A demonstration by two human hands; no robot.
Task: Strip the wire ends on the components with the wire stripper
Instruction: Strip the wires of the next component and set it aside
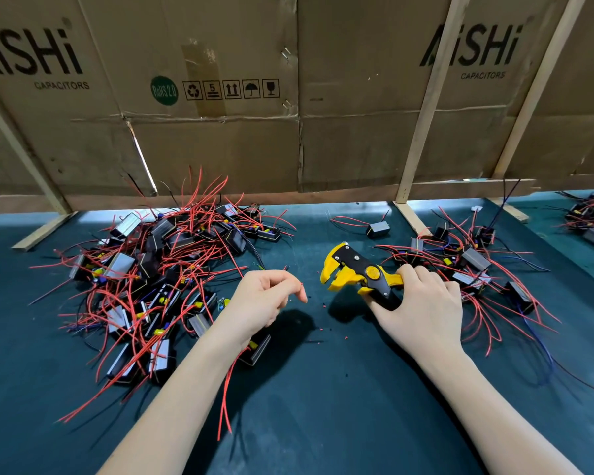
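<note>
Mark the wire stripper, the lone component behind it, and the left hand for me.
wire stripper (355,272): head view, on its yellow and black head.
lone component (378,230): head view, on its grey casing.
left hand (264,301): head view, on the back of the hand.

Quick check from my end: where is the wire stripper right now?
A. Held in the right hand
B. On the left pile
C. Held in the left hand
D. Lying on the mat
A: the right hand grips the handles of the yellow wire stripper, lifted beside the left hand.
</note>
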